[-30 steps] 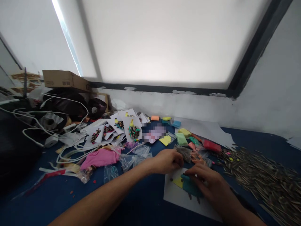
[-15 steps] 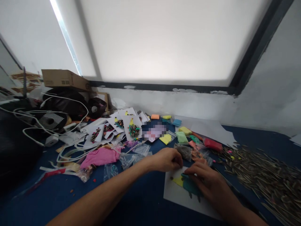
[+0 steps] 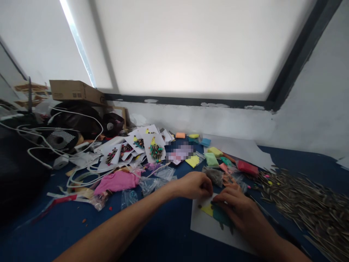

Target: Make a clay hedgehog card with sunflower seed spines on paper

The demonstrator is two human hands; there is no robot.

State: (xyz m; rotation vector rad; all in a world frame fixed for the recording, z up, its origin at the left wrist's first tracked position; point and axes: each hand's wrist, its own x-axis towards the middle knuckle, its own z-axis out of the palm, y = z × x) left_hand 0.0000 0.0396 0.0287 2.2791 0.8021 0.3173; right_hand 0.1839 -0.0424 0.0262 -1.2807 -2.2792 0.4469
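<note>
Head view, left hand (image 3: 195, 185) curled, right hand (image 3: 240, 208) half-curled over teal shape (image 3: 219, 215) on paper (image 3: 203, 226), both holds unclear

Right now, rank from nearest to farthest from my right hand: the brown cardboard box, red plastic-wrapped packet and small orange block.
1. Red packet, just beyond your right hand.
2. Orange block, back and to the left.
3. Cardboard box, far left.

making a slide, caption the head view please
Right hand on a flat yellow and teal clay figure, left hand at its white paper sheet.
</note>
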